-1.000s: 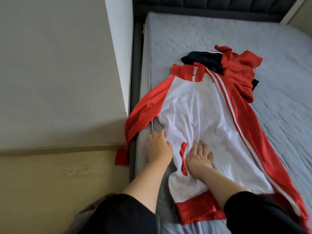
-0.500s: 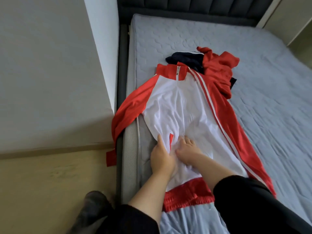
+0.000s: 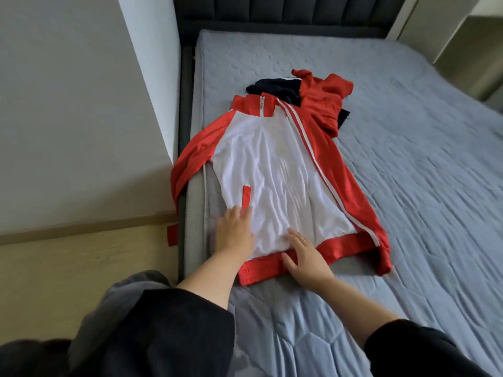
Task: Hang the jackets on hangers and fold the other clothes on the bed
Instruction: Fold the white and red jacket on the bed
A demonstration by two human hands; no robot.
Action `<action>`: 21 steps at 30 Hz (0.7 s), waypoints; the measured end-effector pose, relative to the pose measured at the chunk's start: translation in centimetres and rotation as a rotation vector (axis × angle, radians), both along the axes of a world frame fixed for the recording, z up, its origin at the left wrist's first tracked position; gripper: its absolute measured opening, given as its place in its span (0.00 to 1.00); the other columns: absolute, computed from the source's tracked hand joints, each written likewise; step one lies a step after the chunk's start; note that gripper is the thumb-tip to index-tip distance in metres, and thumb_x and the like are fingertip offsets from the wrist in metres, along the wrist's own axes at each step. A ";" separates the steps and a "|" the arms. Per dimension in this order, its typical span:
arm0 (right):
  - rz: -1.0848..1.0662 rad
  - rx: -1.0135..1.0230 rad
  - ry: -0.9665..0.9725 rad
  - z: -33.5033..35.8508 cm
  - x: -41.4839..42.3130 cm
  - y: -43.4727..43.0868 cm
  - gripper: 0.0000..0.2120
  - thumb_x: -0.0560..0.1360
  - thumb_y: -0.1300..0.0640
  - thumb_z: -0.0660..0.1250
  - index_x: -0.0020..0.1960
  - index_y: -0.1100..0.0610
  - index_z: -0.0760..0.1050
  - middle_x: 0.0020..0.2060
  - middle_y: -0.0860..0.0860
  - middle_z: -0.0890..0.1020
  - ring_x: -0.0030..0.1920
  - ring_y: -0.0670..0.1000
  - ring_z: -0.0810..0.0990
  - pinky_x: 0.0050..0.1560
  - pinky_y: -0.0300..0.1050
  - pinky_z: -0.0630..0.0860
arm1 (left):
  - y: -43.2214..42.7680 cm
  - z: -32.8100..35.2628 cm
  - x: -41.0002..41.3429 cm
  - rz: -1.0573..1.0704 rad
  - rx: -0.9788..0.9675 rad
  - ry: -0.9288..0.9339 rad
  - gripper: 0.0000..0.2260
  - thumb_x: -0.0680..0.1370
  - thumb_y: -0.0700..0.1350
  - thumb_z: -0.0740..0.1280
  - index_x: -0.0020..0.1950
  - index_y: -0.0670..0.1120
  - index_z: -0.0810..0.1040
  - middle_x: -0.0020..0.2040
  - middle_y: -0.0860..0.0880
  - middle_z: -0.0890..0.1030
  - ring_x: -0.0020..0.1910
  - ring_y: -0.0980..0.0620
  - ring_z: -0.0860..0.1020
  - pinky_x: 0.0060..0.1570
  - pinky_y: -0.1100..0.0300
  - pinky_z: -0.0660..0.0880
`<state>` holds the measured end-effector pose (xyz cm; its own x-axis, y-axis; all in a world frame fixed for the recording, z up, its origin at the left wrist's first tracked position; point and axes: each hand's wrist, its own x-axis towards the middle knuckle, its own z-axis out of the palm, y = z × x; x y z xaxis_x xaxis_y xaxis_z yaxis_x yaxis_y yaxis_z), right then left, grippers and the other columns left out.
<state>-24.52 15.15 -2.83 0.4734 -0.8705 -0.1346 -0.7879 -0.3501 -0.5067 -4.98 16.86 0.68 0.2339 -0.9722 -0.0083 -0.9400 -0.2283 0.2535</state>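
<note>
While a red-and-white jacket (image 3: 275,172) lies spread flat on the grey bed (image 3: 408,186), collar toward twelve o'clock, both hands press on its lower part. Left hand (image 3: 235,232) rests open at the hem's nine o'clock corner, gripping nothing; right hand (image 3: 306,261) lies flat across the red waistband, fingers spread. Crumpled red and navy clothes (image 3: 321,99) sit at the jacket's one o'clock

My left hand (image 3: 236,232) and right hand (image 3: 306,258) press flat on the red-and-white jacket (image 3: 275,170) spread across the bed (image 3: 408,159), one sleeve draping off the edge.
</note>
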 end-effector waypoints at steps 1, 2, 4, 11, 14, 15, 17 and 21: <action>0.027 -0.061 -0.014 0.0 -0.7 0.5 0.30 0.73 0.46 0.60 0.71 0.59 0.67 0.73 0.52 0.66 0.73 0.51 0.63 0.73 0.41 0.58 | 0.2 0.5 -0.8 -0.159 -0.021 0.048 0.20 0.77 0.52 0.64 0.67 0.47 0.68 0.61 0.47 0.72 0.60 0.46 0.70 0.58 0.54 0.68; 0.062 -0.130 -0.024 -0.2 -1.5 0.7 0.31 0.70 0.45 0.59 0.70 0.60 0.69 0.71 0.54 0.69 0.72 0.53 0.66 0.72 0.47 0.62 | 0.5 0.7 -1.7 -0.297 0.024 0.125 0.20 0.77 0.57 0.63 0.63 0.46 0.71 0.59 0.47 0.73 0.59 0.46 0.71 0.57 0.53 0.68; 0.152 -0.197 0.037 -0.6 -2.7 1.1 0.35 0.67 0.47 0.60 0.71 0.62 0.66 0.71 0.57 0.69 0.72 0.56 0.66 0.71 0.55 0.65 | 1.3 0.3 -3.4 -0.500 0.223 0.100 0.26 0.74 0.63 0.64 0.63 0.46 0.71 0.60 0.46 0.72 0.60 0.46 0.70 0.57 0.51 0.68; 0.087 -0.308 0.506 -1.6 -3.1 -0.5 0.36 0.57 0.62 0.71 0.66 0.61 0.74 0.67 0.60 0.74 0.68 0.61 0.72 0.66 0.65 0.64 | 1.7 -0.8 -4.7 -0.458 0.267 -0.259 0.28 0.74 0.35 0.64 0.73 0.46 0.61 0.63 0.43 0.70 0.61 0.42 0.70 0.54 0.49 0.70; 0.052 -0.443 0.562 -0.9 -2.3 -2.1 0.18 0.57 0.68 0.70 0.46 0.61 0.80 0.44 0.60 0.82 0.45 0.62 0.82 0.57 0.67 0.73 | 0.8 0.0 -3.2 -0.326 0.268 -0.079 0.16 0.75 0.35 0.61 0.61 0.46 0.74 0.55 0.44 0.77 0.55 0.41 0.76 0.47 0.53 0.71; 0.068 -0.412 0.539 0.0 -2.1 -2.6 0.14 0.58 0.69 0.70 0.43 0.61 0.78 0.38 0.59 0.81 0.39 0.61 0.81 0.55 0.62 0.76 | 0.4 0.5 -2.6 -0.285 0.277 -0.021 0.12 0.75 0.36 0.61 0.57 0.46 0.76 0.52 0.44 0.78 0.53 0.42 0.77 0.44 0.55 0.70; 0.111 -0.300 0.519 1.7 -1.5 -3.3 0.09 0.67 0.67 0.65 0.47 0.60 0.74 0.41 0.57 0.80 0.43 0.61 0.80 0.47 0.48 0.73 | -0.4 1.5 -1.5 -0.252 0.330 0.028 0.10 0.76 0.39 0.61 0.53 0.45 0.78 0.50 0.45 0.79 0.51 0.42 0.77 0.42 0.56 0.70; 0.350 -0.064 0.626 4.7 -0.2 -3.1 0.11 0.74 0.58 0.64 0.56 0.56 0.74 0.52 0.55 0.79 0.54 0.59 0.78 0.50 0.48 0.72 | -0.1 2.1 -1.0 -0.329 0.548 -0.135 0.12 0.75 0.40 0.62 0.57 0.44 0.76 0.56 0.45 0.77 0.55 0.44 0.76 0.46 0.55 0.72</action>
<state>-24.76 12.00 1.84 0.5769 -0.6970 -0.4259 -0.7600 -0.6491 0.0328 -6.00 16.78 2.77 -0.0420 -0.8566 -0.5143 -0.9983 0.0147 0.0571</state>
